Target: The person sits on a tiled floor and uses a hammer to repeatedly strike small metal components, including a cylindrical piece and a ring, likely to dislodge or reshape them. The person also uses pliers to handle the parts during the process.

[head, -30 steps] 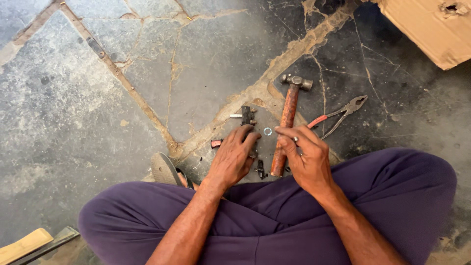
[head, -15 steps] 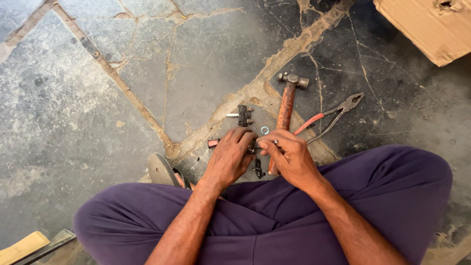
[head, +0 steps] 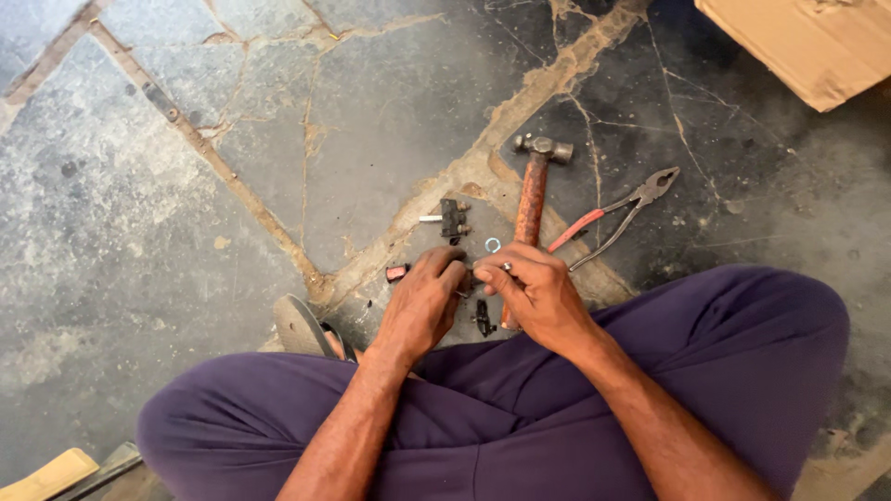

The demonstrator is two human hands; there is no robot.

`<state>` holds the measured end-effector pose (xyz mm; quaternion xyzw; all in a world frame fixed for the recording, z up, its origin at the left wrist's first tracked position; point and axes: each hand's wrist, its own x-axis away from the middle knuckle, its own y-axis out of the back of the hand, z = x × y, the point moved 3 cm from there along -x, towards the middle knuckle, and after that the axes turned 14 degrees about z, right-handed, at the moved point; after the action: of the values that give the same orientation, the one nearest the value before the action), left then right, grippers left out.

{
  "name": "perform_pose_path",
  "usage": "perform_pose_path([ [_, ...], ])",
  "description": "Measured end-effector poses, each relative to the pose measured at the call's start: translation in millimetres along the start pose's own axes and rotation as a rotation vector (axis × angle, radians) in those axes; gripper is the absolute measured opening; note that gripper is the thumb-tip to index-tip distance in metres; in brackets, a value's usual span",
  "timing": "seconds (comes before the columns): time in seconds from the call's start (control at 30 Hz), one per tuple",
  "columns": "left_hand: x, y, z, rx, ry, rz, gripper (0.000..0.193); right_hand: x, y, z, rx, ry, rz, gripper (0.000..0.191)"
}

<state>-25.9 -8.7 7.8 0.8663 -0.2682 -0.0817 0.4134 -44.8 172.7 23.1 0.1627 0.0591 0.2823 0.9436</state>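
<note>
Both hands meet low over the stone floor (head: 186, 232), just in front of the crossed legs: the left hand (head: 422, 301) and right hand (head: 534, 292) are closed fingertip to fingertip on a small dark part (head: 471, 276), most of it hidden between the fingers, so its shape cannot be told. It is held just above the floor, near the hammer (head: 531, 199) handle. The likeliest trouble is a slip: the part is tiny and pinched only at the tips, and if it sprang free it could drop onto the dark, cracked stone, where it would be hard to see. The loose bits lying close by are also at risk, namely the washer (head: 493, 245), the small red piece (head: 397, 273), the black clip (head: 482, 318) under the wrists and the black block (head: 452, 220) further out; a shifting wrist or knee could knock them into a crack. The pliers (head: 617, 213) lie apart, to the right of the hammer.
</note>
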Motion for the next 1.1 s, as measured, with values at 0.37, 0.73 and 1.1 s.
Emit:
perform_pose_path([
  [0.37,-3.9,11.8,-15.5,0.106,0.039,0.021,0.04,-2.4,-2.1,0.6,0.114,0.014,0.009,0.015],
  [0.73,-1.2,-5.8,-13.8,0.05,-0.011,-0.03,0.045,-3.8,-4.2,7.0,0.155,0.088,0.033,0.019],
  [1.1,-5.0,2.7,-20.2,0.155,-0.01,-0.083,0.035,-7.3,34.5,-16.5,0.44,-0.197,-0.176,0.028],
])
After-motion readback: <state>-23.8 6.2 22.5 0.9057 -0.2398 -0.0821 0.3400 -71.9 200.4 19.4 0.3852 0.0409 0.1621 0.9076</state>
